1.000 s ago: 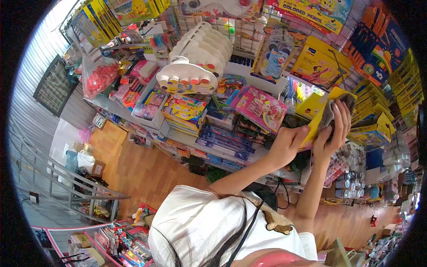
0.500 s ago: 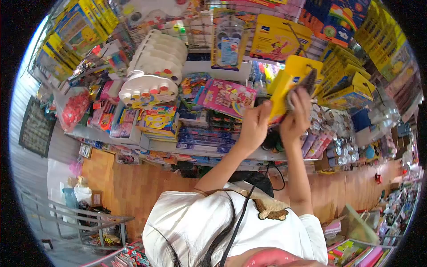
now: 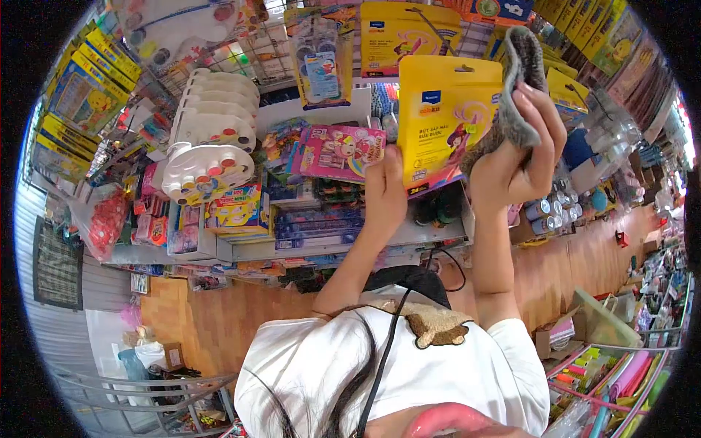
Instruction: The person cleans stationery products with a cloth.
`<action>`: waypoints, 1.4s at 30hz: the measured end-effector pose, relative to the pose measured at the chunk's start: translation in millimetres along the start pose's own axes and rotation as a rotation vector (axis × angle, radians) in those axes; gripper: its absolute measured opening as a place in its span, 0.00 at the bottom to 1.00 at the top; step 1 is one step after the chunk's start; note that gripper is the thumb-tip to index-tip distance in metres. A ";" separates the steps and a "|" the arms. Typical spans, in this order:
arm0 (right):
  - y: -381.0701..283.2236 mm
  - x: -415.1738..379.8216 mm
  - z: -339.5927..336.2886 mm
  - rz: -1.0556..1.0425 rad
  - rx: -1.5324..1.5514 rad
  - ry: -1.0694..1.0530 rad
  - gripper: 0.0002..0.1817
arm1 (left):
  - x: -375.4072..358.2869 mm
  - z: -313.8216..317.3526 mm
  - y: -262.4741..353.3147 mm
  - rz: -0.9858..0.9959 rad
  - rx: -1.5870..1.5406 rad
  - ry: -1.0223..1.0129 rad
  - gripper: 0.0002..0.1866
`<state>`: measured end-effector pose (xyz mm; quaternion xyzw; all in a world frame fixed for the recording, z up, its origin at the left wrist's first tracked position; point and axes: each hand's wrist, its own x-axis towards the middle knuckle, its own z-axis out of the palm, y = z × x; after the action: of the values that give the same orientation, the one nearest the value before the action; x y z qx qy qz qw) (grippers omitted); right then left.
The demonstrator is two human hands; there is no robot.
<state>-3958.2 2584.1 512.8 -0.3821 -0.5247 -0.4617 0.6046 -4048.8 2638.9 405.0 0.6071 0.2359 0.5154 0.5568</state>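
My left hand (image 3: 385, 191) grips the lower left edge of a yellow package (image 3: 442, 124) with a cartoon figure on its front, which faces me and stands nearly upright. In my right hand (image 3: 522, 157) is a folded grey cloth (image 3: 520, 87), pinched between thumb and fingers beside the package's right edge. Part of the cloth hangs behind my right wrist. Just left of my left hand lies a pink box (image 3: 342, 152) on the shelf. Another yellow package (image 3: 394, 36) hangs on the rack behind.
White paint palettes (image 3: 212, 131) are stacked on the left of the shelf, above a yellow box (image 3: 237, 210). A clear blister pack (image 3: 321, 69) hangs on the wire rack. Round cans (image 3: 551, 212) stand at the right. A black cable (image 3: 454, 266) hangs below the shelf edge.
The yellow package has turned from edge-on to face me. My right hand has moved right with the cloth, off the package's face. The view has shifted, so the shelf goods appear further left.
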 end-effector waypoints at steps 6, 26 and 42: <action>-11.4 -49.9 -1.6 -0.113 -0.102 -0.635 0.16 | -9.7 3.8 -14.3 0.141 0.013 0.136 0.21; 53.0 -71.1 0.1 0.501 -0.102 -0.243 0.21 | -7.0 3.5 5.5 0.106 -0.078 0.026 0.23; 59.7 -75.7 -15.4 0.541 -0.069 -0.279 0.23 | -5.2 3.2 10.5 0.187 -0.135 -0.122 0.20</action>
<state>-3898.4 2598.3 437.0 -0.5880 -0.4659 -0.2445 0.6143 -4050.8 2630.1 413.2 0.6180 0.1089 0.5416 0.5593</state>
